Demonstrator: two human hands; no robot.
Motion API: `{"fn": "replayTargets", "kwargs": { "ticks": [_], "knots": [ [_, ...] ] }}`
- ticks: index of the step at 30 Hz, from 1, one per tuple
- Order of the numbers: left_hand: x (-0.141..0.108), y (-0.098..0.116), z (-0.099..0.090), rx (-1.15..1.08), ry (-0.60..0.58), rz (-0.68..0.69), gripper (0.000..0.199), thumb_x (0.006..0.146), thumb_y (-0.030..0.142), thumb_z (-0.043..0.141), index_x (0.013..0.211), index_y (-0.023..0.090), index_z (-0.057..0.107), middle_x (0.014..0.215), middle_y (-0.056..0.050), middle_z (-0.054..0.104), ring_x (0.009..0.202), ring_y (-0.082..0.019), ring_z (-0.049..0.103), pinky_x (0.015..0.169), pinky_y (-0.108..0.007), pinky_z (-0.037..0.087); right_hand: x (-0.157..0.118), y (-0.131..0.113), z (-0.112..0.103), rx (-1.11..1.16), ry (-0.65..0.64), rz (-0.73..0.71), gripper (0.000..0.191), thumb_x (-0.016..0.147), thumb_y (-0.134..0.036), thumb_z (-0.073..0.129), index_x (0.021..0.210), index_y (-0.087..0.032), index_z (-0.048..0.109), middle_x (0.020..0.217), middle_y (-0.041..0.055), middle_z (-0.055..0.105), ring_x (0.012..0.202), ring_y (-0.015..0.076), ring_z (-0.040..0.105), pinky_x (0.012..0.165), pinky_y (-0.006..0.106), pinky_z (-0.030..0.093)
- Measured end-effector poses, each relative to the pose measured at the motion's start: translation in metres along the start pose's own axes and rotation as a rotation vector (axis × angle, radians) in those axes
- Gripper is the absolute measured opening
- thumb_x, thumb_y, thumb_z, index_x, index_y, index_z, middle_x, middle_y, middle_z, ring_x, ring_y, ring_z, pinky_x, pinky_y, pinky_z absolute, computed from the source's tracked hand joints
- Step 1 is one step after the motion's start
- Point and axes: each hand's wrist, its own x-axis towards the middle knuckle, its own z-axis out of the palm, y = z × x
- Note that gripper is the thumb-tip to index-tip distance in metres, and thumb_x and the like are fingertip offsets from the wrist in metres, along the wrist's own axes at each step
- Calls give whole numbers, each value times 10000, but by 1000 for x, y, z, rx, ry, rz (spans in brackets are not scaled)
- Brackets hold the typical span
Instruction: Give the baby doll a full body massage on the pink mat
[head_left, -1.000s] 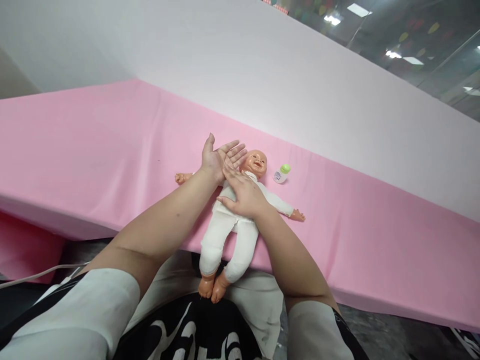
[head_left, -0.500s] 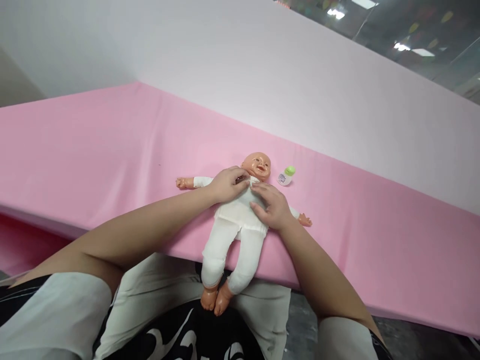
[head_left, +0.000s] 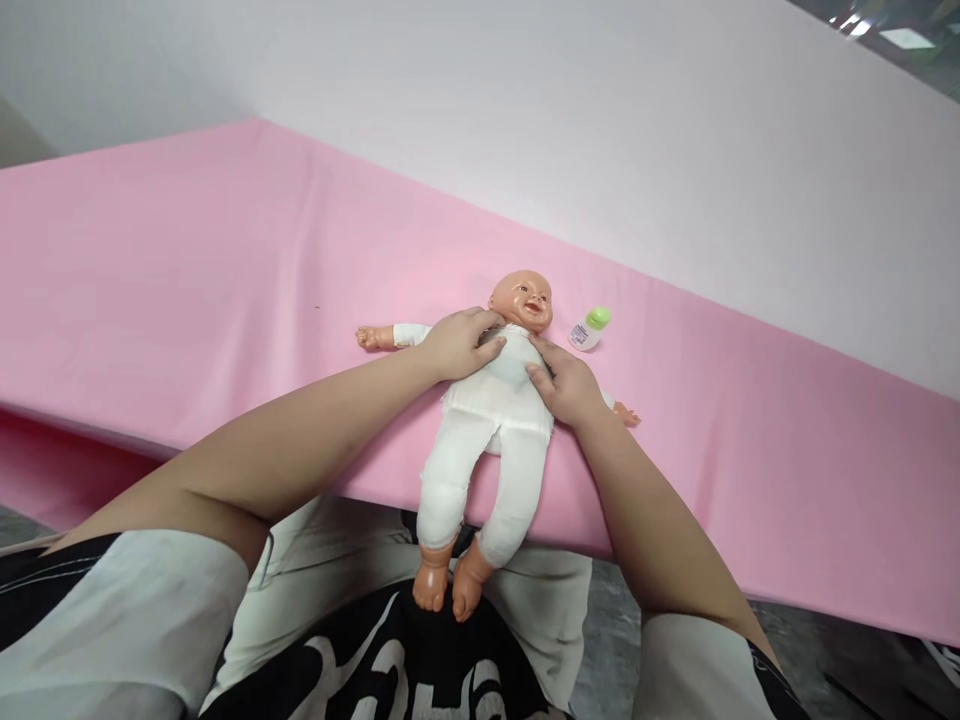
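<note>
A baby doll (head_left: 499,385) with a white cloth body lies face up, its bald plastic head away from me and its feet hanging over the near table edge. My left hand (head_left: 461,343) rests on the doll's shoulder and upper chest at the left, fingers stretched toward the neck. On the opposite side of the chest lies my right hand (head_left: 568,380), its thumb apart from the fingers. Both palms face down on the cloth, and the undersides of the fingers are hidden. Just right of the doll's head is a small bottle (head_left: 589,329) with a green cap.
The doll is on a table covered in a pink cloth (head_left: 150,270), which bends at a corner on the left. A pale wall panel (head_left: 480,120) rises behind the table. My lap in light trousers (head_left: 330,575) is below the near edge.
My hands have slid apart, from the middle of the doll's chest out toward its two sides. The camera view has shifted a little. The bottle stays beside the head.
</note>
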Motion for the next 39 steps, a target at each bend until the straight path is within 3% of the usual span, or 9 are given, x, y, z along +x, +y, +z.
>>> {"fn": "replayTargets", "kwargs": {
  "ticks": [4,8,13,18,27,31,35,37,39],
  "knots": [
    [-1,0,-2,34,8,-16,440,980,463,525,1305,223,698,1186,-129,722,1076,-332,669,965,-473,508,-4,-5,-2,-39,26,-26,587,1048,-509,497,1563,-229,539,1573,99,597,1447,325,576,1207,556,481],
    [0,-2,-2,76,-2,-49,435,1007,469,484,1310,247,704,1238,-129,723,1159,-341,665,1007,-478,499,-11,-22,-2,-59,22,-170,570,1023,-498,547,1516,-217,596,1587,121,578,1506,314,517,1266,564,408],
    [2,-6,0,137,-31,-91,436,1027,498,442,1178,222,744,1172,-135,741,1101,-332,688,971,-460,510,-21,-62,-1,-38,-201,-416,565,996,-543,607,1476,-248,636,1584,100,585,1545,323,468,1323,610,262],
    [3,-1,-3,210,-46,-113,447,1035,469,420,1199,205,741,1197,-128,751,1110,-315,696,939,-436,525,-26,-85,1,68,-330,-556,575,996,-534,614,1486,-234,621,1505,91,662,1504,299,523,1322,566,266],
    [4,-3,-4,182,-18,-104,410,1013,450,486,1197,201,755,1181,-105,757,1082,-285,709,932,-404,539,-9,-51,-2,-86,-274,-311,651,1036,-590,564,1592,-257,510,1679,105,463,1606,340,357,1330,639,193],
    [0,5,-8,119,106,-88,359,969,391,532,1145,192,773,1152,-103,768,1049,-276,721,929,-408,552,-4,-30,-2,-61,-203,-249,663,1046,-561,540,1614,-224,478,1681,109,458,1612,311,353,1343,593,215],
    [-12,26,-16,-16,229,9,288,920,337,555,964,181,793,1009,-86,799,947,-254,745,896,-390,569,-1,-16,1,32,-49,-108,586,1060,-484,499,1575,-209,538,1643,86,515,1560,267,451,1316,489,344],
    [-19,39,-18,-127,182,126,246,896,329,589,906,192,793,943,-69,805,891,-235,754,870,-368,581,1,-10,0,58,-9,-25,535,1071,-442,467,1557,-240,563,1599,56,571,1501,253,532,1280,456,407],
    [-26,51,-18,-259,6,287,213,903,319,622,907,213,806,930,-56,813,868,-219,765,861,-346,594,2,-4,-3,67,-3,40,501,1081,-416,439,1535,-264,590,1535,36,638,1425,253,610,1235,442,458]
  ]
}}
